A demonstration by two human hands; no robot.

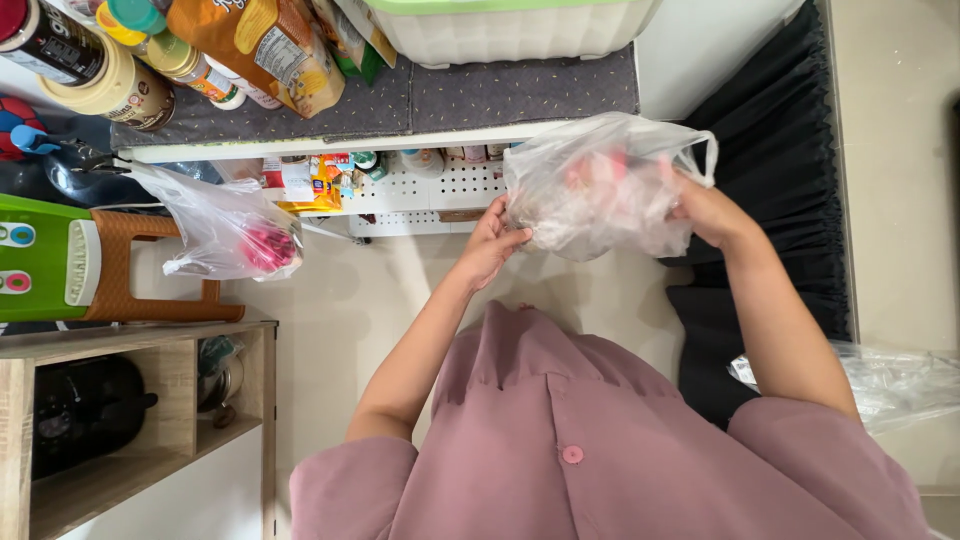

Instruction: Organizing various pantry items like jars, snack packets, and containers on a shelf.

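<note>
Both hands, left (492, 243) and right (705, 212), grip a clear plastic bag (590, 185) above the pale floor (350, 300), before a stocked shelf (400, 110).

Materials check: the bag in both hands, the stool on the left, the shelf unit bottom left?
Bag: thin clear plastic film, glossy and crinkled; pink contents show through. The left hand and right hand grip its sides. Stool: looks like moulded brown plastic with a woven-look pattern, matte. Shelf unit: pale wood-grain board, probably laminate rather than solid wood; can't confirm.
</note>
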